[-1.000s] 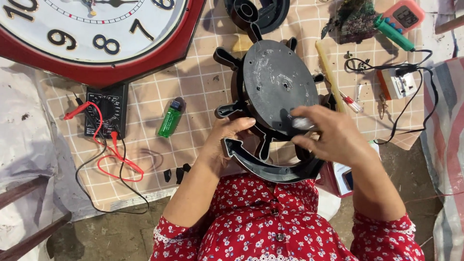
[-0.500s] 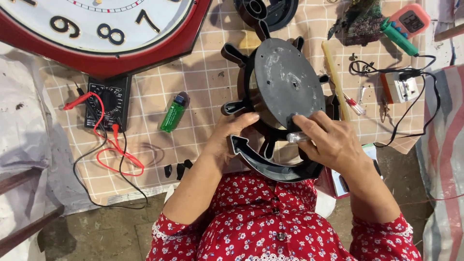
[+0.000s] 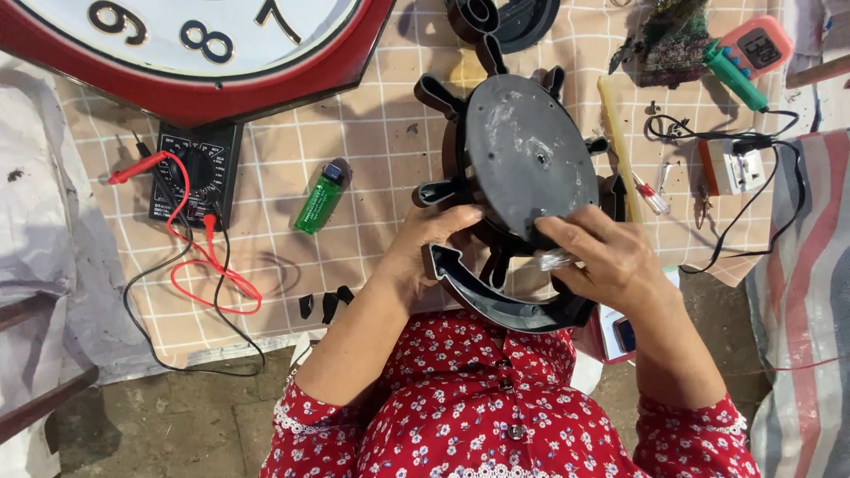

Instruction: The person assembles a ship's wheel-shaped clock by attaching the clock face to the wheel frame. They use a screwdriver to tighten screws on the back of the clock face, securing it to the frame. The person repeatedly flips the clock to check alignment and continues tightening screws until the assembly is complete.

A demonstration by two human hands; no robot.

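Head view: a person in a red flowered top sits at a checked cloth (image 3: 372, 133) spread with tools.
Wall clock: the red-framed wall clock (image 3: 204, 53) with a white face lies at the top left, cut off by the upper edge.
Dark clock case: the dark wheel-shaped clock case (image 3: 522, 168) with spokes stands tilted, back side up, just in front of the person's chest; its curved lower rim rests near the lap.
Left hand: the left hand (image 3: 434, 252) grips the case at its lower left, fingers curled around the rim and a spoke, thumb lying on the edge of the round back plate.
Right hand: the right hand (image 3: 611, 261) rests on the lower right of the back plate, fingers half bent and closed on a small clear piece (image 3: 556, 259); what that piece is cannot be made out.
Multimeter: a black multimeter (image 3: 197, 177) lies left of the case, its red and black leads looping over the cloth.
Orange meter: a small orange meter (image 3: 760, 44) sits at the top right.
Lighter: a green lighter (image 3: 319, 199) lies between the multimeter and the case.
Hidden: the case's front face and the left hand's fingertips are out of sight; a second dark part (image 3: 505, 18) is cut off at the top edge.
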